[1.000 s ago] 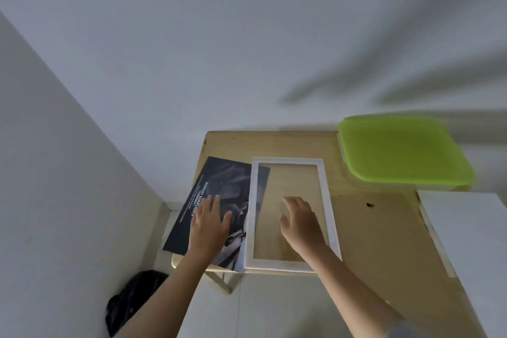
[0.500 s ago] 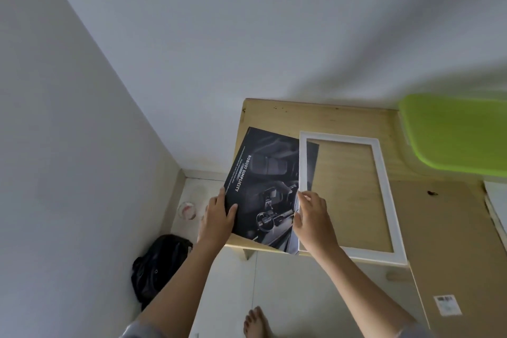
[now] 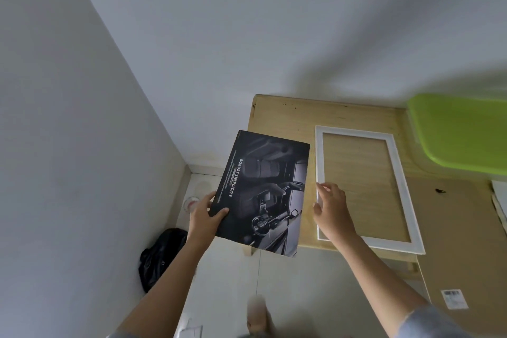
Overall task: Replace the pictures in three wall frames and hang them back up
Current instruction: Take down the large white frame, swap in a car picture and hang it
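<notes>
You're pinching the dark print (image 3: pixel 263 192) by one edge with your left hand (image 3: pixel 204 217), out past the table (image 3: pixel 288 118) corner, so it could sag and crease. Your right hand (image 3: pixel 330 208) is open and empty at the white frame (image 3: pixel 356 131), by its left rail; bump it and the frame slides. Half a second back the print lay under that rail.

Bench (image 3: pixel 285 121), pale wood, against the wall. Lying flat on it: white picture frame (image 3: pixel 356 133), wood showing through its opening; green-lidded box (image 3: pixel 461 132), far right; brown cardboard sheet (image 3: pixel 461 228) bearing a barcode label (image 3: pixel 454 298), overhanging the near edge.
</notes>
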Demonstrator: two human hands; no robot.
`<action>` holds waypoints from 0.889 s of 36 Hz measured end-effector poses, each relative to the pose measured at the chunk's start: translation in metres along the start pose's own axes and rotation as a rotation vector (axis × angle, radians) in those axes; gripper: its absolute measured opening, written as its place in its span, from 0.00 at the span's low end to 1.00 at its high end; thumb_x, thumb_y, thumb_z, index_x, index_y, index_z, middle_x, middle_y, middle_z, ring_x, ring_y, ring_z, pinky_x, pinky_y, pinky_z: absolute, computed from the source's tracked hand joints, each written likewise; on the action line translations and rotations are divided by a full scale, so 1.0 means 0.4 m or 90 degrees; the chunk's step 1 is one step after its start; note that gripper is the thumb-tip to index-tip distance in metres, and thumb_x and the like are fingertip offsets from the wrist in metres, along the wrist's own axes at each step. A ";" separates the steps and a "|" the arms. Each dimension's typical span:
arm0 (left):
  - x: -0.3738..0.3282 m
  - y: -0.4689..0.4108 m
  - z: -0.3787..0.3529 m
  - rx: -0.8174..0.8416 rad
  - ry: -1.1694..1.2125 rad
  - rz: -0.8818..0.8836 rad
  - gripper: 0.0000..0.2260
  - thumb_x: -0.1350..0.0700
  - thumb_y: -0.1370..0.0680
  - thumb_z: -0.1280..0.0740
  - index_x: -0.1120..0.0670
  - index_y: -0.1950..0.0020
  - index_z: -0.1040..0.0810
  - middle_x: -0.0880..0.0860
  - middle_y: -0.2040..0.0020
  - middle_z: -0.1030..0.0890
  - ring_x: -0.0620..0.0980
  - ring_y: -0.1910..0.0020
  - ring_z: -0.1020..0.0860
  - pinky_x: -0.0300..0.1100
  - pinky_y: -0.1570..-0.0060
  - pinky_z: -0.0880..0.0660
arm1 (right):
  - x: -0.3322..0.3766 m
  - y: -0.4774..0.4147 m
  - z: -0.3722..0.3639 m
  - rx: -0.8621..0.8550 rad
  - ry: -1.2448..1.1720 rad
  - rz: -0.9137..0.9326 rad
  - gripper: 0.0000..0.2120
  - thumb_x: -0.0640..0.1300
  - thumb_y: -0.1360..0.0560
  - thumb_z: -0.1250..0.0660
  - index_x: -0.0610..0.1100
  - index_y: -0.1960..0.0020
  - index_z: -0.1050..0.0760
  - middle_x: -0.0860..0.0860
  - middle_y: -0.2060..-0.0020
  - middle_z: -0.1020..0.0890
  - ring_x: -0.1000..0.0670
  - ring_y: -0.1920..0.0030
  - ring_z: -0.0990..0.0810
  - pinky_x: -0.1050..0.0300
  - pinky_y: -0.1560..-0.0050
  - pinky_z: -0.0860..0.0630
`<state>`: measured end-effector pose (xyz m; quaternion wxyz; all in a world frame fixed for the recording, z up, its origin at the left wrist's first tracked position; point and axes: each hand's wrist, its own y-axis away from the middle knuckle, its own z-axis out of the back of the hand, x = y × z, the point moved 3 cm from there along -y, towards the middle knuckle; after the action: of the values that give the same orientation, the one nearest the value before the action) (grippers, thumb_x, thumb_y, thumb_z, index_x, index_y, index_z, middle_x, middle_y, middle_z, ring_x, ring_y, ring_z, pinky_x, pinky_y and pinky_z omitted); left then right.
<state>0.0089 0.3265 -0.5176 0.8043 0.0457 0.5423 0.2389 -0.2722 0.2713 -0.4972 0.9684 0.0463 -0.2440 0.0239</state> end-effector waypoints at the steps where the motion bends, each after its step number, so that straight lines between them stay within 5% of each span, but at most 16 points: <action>1: 0.007 0.004 0.009 0.017 0.028 0.009 0.21 0.60 0.27 0.29 0.53 0.35 0.29 0.54 0.48 0.21 0.51 0.51 0.21 0.32 0.64 0.24 | -0.001 0.000 0.000 0.001 -0.001 -0.001 0.23 0.34 0.26 0.36 0.39 0.31 0.33 0.45 0.36 0.30 0.45 0.35 0.34 0.54 0.38 0.31; 9: -0.010 0.016 0.021 0.164 0.168 0.049 0.26 0.64 0.26 0.31 0.53 0.30 0.34 0.57 0.41 0.21 0.54 0.47 0.20 0.47 0.53 0.20 | 0.013 0.004 -0.004 -0.021 -0.022 -0.007 0.19 0.30 0.29 0.38 0.37 0.39 0.28 0.42 0.43 0.27 0.42 0.41 0.31 0.53 0.43 0.30; 14: -0.065 0.033 0.025 0.106 0.202 -0.023 0.26 0.63 0.25 0.32 0.50 0.30 0.35 0.55 0.40 0.23 0.55 0.42 0.22 0.54 0.50 0.21 | 0.015 0.004 0.004 -0.004 -0.020 -0.005 0.20 0.31 0.28 0.37 0.36 0.36 0.29 0.41 0.42 0.28 0.42 0.40 0.31 0.54 0.42 0.30; 18: -0.131 0.051 0.030 0.036 0.205 -0.106 0.26 0.64 0.24 0.33 0.48 0.30 0.35 0.55 0.39 0.24 0.53 0.42 0.23 0.47 0.55 0.19 | 0.050 -0.009 0.023 0.002 -0.069 -0.008 0.19 0.32 0.27 0.37 0.34 0.36 0.30 0.41 0.40 0.28 0.41 0.37 0.32 0.55 0.39 0.32; 22: -0.202 0.075 0.025 0.000 0.156 -0.173 0.27 0.62 0.23 0.34 0.37 0.33 0.37 0.53 0.36 0.26 0.52 0.39 0.25 0.52 0.52 0.20 | 0.166 -0.048 0.089 -0.006 -0.181 0.079 0.21 0.38 0.24 0.38 0.37 0.31 0.34 0.44 0.38 0.29 0.47 0.36 0.31 0.63 0.36 0.38; 27: -0.268 0.102 0.010 -0.036 0.026 -0.285 0.27 0.61 0.23 0.36 0.45 0.27 0.40 0.49 0.35 0.26 0.50 0.39 0.25 0.54 0.49 0.21 | 0.346 -0.108 0.195 -0.014 -0.319 0.156 0.22 0.45 0.22 0.39 0.44 0.29 0.36 0.47 0.34 0.30 0.49 0.34 0.31 0.51 0.33 0.33; 32: -0.334 0.132 -0.018 -0.087 -0.081 -0.411 0.28 0.60 0.22 0.36 0.42 0.28 0.44 0.50 0.36 0.25 0.47 0.43 0.22 0.44 0.47 0.21 | 0.438 -0.150 0.267 -0.015 -0.300 0.222 0.25 0.52 0.22 0.40 0.49 0.27 0.41 0.48 0.29 0.35 0.50 0.28 0.39 0.58 0.32 0.43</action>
<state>-0.0550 0.3136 -0.3893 0.8720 -0.1677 0.4599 0.0042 -0.1640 0.2050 -0.3252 0.8668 -0.0031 -0.4665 0.1761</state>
